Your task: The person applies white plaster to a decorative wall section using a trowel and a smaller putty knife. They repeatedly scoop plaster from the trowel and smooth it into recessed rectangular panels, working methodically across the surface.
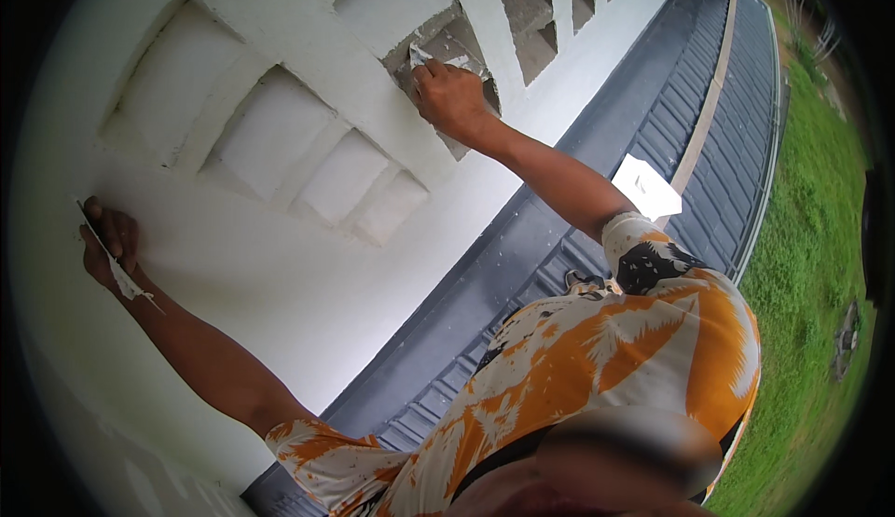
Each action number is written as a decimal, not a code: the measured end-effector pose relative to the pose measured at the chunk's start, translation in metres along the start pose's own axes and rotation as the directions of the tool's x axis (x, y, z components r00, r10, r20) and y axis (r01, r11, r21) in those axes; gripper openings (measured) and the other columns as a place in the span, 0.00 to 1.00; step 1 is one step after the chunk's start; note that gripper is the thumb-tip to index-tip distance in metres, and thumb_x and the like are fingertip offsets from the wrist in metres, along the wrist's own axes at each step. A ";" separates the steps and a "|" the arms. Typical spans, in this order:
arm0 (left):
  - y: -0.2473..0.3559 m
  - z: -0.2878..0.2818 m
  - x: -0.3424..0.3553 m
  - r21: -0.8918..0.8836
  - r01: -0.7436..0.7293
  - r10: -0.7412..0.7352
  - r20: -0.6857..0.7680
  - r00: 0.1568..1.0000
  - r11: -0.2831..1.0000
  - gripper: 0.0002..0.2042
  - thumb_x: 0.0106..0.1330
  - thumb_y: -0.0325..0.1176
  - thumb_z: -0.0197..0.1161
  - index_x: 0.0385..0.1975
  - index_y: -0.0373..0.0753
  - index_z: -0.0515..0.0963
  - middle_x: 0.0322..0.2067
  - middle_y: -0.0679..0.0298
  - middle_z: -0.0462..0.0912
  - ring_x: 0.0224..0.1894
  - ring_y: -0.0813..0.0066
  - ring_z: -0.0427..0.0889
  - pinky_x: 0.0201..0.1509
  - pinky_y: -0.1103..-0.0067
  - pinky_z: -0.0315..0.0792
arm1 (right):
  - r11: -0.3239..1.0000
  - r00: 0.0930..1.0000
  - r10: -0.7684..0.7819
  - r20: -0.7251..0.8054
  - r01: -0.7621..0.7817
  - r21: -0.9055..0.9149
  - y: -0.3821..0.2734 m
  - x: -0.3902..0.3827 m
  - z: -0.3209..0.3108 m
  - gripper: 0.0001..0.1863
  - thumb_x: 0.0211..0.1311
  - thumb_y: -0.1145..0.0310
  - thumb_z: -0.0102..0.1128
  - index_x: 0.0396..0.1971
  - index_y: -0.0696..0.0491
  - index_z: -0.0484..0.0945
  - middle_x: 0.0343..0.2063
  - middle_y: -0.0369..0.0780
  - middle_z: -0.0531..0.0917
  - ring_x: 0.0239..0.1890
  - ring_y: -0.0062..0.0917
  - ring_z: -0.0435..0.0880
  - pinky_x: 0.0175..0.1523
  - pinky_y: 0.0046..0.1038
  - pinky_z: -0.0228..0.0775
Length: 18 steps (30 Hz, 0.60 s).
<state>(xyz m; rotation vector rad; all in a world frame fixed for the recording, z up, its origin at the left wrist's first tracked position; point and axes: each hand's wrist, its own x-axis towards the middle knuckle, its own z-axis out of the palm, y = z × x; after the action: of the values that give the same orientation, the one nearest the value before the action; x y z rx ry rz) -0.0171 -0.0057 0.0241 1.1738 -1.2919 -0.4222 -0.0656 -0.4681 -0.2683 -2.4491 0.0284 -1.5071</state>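
Observation:
My left hand (110, 242) is closed around a thin flat scraper (101, 239), seen nearly edge-on close to the white wall (280, 265). White paste (137, 289) clings to its lower end and hangs in a ragged strip. Up at a recess with bare grey sides (455, 37), my right hand (452, 97) pinches a small putty knife (419, 54) smeared with white paste. Its blade touches or nearly touches the recess edge; the fingers hide the handle. White smears lie on the grey surface beside the knuckles.
White-coated recesses (275, 130) step down the wall at left; more bare grey recesses (529, 13) lie farther up. Below the wall runs a dark tiled roof (685, 97) with a wooden strip (713, 97). A white container (648, 189) rests on it. Grass (802, 228) lies beyond the roof edge.

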 end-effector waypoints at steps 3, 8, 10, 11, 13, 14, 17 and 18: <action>0.002 0.001 -0.004 0.015 -0.007 0.007 -0.008 1.000 1.000 0.17 0.76 0.37 0.50 0.54 0.30 0.68 0.16 0.65 0.74 0.12 0.81 0.66 0.12 0.86 0.64 | 0.987 0.992 -0.120 0.029 0.116 0.114 -0.012 -0.011 -0.023 0.06 0.54 0.69 0.62 0.30 0.52 0.78 0.27 0.42 0.80 0.27 0.35 0.84 0.28 0.38 0.75; 0.002 -0.002 -0.003 0.042 0.000 0.000 0.019 1.000 0.999 0.16 0.76 0.36 0.49 0.54 0.30 0.68 0.16 0.65 0.74 0.09 0.82 0.64 0.10 0.87 0.63 | 0.893 0.891 0.442 0.106 -0.448 0.042 0.046 -0.027 -0.022 0.07 0.61 0.65 0.61 0.33 0.53 0.80 0.30 0.44 0.84 0.31 0.41 0.84 0.34 0.40 0.75; 0.001 0.000 -0.002 0.051 -0.005 0.005 0.008 1.000 0.999 0.16 0.76 0.36 0.49 0.54 0.30 0.68 0.16 0.65 0.74 0.08 0.82 0.64 0.09 0.88 0.63 | 0.876 0.876 0.475 0.086 -0.480 0.048 0.070 -0.031 0.000 0.07 0.62 0.65 0.59 0.34 0.53 0.79 0.31 0.46 0.84 0.31 0.44 0.84 0.36 0.43 0.75; 0.001 -0.001 -0.001 0.033 0.000 0.000 0.016 1.000 0.999 0.16 0.76 0.36 0.49 0.55 0.29 0.68 0.16 0.65 0.75 0.08 0.82 0.64 0.09 0.88 0.62 | 0.874 0.876 0.478 0.069 -0.482 0.059 0.078 -0.032 0.009 0.07 0.62 0.65 0.59 0.34 0.53 0.79 0.31 0.46 0.84 0.31 0.45 0.84 0.37 0.43 0.74; 0.005 -0.003 -0.003 0.010 0.016 -0.016 0.026 1.000 1.000 0.17 0.76 0.36 0.49 0.55 0.29 0.68 0.16 0.65 0.75 0.09 0.82 0.64 0.09 0.87 0.62 | 0.860 0.865 0.501 0.028 -0.501 0.098 0.079 -0.026 0.023 0.07 0.60 0.66 0.61 0.32 0.54 0.78 0.30 0.48 0.84 0.31 0.46 0.83 0.37 0.44 0.74; 0.004 -0.003 -0.004 0.017 0.008 -0.009 0.017 1.000 1.000 0.17 0.76 0.36 0.49 0.55 0.29 0.68 0.16 0.64 0.75 0.08 0.83 0.64 0.09 0.87 0.62 | 0.844 0.851 0.524 0.026 -0.523 0.120 0.079 -0.024 0.032 0.08 0.60 0.66 0.61 0.31 0.55 0.78 0.29 0.49 0.84 0.30 0.47 0.83 0.37 0.44 0.74; 0.001 -0.003 -0.003 0.049 -0.024 0.025 -0.009 1.000 0.999 0.17 0.76 0.36 0.49 0.56 0.29 0.67 0.17 0.64 0.76 0.08 0.83 0.64 0.09 0.87 0.63 | 0.794 0.804 0.594 -0.004 -0.586 0.164 0.086 -0.023 0.048 0.09 0.60 0.66 0.62 0.29 0.56 0.77 0.25 0.50 0.83 0.29 0.48 0.83 0.36 0.44 0.74; 0.001 -0.005 -0.005 0.070 -0.032 0.034 -0.025 0.999 0.997 0.17 0.76 0.36 0.49 0.56 0.29 0.67 0.17 0.64 0.76 0.08 0.83 0.64 0.09 0.88 0.63 | 0.775 0.784 0.620 -0.019 -0.609 0.168 0.086 -0.023 0.050 0.09 0.59 0.66 0.62 0.28 0.56 0.77 0.24 0.50 0.83 0.28 0.48 0.83 0.36 0.43 0.74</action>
<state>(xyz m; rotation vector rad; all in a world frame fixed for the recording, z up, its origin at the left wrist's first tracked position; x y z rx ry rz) -0.0147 0.0007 0.0231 1.2108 -1.3106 -0.3386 -0.0216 -0.5372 -0.3303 -1.9664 0.6441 -1.2314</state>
